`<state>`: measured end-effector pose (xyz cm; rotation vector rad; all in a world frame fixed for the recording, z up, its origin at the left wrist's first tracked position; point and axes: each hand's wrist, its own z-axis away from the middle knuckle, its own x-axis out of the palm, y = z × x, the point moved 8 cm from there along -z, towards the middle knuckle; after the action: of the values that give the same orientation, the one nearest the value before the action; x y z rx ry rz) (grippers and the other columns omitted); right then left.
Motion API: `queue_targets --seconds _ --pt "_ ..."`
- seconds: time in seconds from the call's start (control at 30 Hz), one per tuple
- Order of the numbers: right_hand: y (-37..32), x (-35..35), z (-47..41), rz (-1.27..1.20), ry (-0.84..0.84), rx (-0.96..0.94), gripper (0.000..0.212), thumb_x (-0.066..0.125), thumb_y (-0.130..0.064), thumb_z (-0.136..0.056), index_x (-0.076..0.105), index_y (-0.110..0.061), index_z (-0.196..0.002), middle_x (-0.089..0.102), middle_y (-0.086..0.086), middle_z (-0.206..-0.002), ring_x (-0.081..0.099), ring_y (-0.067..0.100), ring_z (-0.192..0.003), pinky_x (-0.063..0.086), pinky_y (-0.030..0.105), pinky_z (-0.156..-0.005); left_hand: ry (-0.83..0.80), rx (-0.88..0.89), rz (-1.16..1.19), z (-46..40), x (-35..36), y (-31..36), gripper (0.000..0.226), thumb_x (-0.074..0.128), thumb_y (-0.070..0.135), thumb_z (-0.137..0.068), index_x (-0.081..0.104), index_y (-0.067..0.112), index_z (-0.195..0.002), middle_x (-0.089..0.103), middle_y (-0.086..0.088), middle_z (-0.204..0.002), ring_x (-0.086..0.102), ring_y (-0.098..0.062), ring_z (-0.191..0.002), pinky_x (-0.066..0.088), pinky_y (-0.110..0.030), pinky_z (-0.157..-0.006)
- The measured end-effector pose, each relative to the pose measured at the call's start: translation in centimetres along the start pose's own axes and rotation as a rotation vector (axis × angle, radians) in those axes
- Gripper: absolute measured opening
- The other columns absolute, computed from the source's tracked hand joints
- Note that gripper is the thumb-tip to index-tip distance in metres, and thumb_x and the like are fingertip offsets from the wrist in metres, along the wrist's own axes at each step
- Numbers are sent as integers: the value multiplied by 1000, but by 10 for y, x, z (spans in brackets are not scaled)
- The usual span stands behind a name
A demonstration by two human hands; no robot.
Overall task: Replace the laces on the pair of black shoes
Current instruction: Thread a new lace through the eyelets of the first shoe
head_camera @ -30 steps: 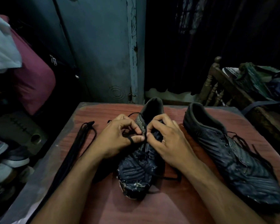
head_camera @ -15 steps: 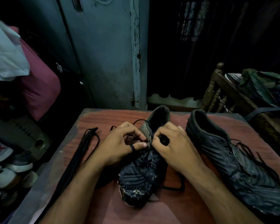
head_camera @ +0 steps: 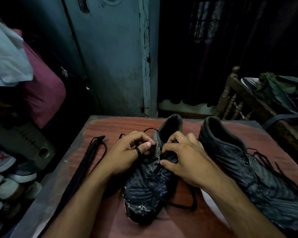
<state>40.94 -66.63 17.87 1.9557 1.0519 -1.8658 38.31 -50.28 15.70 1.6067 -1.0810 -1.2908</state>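
Two worn black shoes stand on a reddish wooden table. The left shoe is in the middle, toe toward me, its black lace trailing on the table. My left hand pinches the lace at the striped tongue, with the lace looped round its thumb. My right hand has its fingers curled into the top eyelets on the shoe's other side; what they hold is hidden. The right shoe lies to the right with loose laces. A bundle of black spare laces lies at the table's left.
A grey metal door rises behind the table. Stacked shoes and a maroon bag fill the left. A wooden chair with cloth on it stands at the right.
The camera has tilted up slightly, so the scene sits lower. My right hand's fingers have spread and its thumb moved down over the lacing. My left hand keeps its pinch at the tongue.
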Motion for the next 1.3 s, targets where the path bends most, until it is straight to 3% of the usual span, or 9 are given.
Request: queue_targets --seconds 0.1,0.3,0.43,0.5,0.67,0.8,1.07,1.23,1.3 --pt "-1 0 0 4 -11 -8 30 64 -58 -90 62 -41 -115 38 -19 -124 32 14 -111 31 36 -95 -14 1 1 -1 0 -3 13 66 14 -99 75 24 -96 66 -12 -104 69 -19 -88 54 -36 -86" --pt "-5 4 0 -12 60 -31 18 63 -52 -91 65 -37 -101 42 -20 -117 30 13 -104 35 37 -94 -19 12 -9 -2 0 -2 10 66 30 -90 75 28 -96 68 -9 -99 69 -28 -92 54 -45 -88" --pt "-3 1 2 -129 116 -63 11 62 -46 -93 61 -35 -96 46 -20 -108 34 14 -99 41 35 -94 -32 18 52 -3 2 -2 9 66 28 -93 75 27 -93 67 -13 -102 67 -20 -90 55 -46 -89" --pt "-4 0 3 -145 130 -53 10 60 -45 -95 58 -35 -96 46 -20 -105 35 14 -98 41 35 -93 -29 -4 137 -2 4 -3 13 64 29 -94 75 22 -94 66 -12 -103 66 -18 -93 55 -43 -90" --pt "-2 3 3 -287 162 20 8 61 -42 -95 56 -34 -93 50 -20 -104 37 13 -101 41 37 -94 -49 -29 194 -1 3 -4 31 61 45 -93 74 18 -98 67 -8 -103 66 -20 -97 52 -52 -97" --pt "2 2 4 -403 176 78 8 62 -36 -95 59 -32 -89 52 -22 -104 37 8 -101 37 29 -91 -55 -26 215 0 4 -2 18 65 36 -93 74 21 -97 67 -7 -102 65 -18 -96 52 -37 -89" --pt "13 -2 5 -516 265 211 12 62 -28 -95 60 -31 -83 59 -23 -100 42 6 -100 29 8 -80 -64 -20 193 4 4 3 27 73 42 -82 73 21 -99 67 -14 -101 65 -21 -92 51 -36 -85" --pt "19 -4 3 -638 316 231 11 62 -31 -93 60 -32 -82 61 -19 -95 57 20 -94 46 37 -79 -94 -18 223 6 5 7 34 76 41 -81 72 16 -103 66 -6 -101 64 -19 -97 49 -39 -91" --pt "20 -5 3 -702 320 250 8 62 -32 -92 62 -34 -84 63 -18 -91 61 22 -88 51 42 -77 -122 -15 226 6 5 8 35 76 39 -81 71 15 -107 68 -10 -106 65 -22 -101 50 -43 -97"
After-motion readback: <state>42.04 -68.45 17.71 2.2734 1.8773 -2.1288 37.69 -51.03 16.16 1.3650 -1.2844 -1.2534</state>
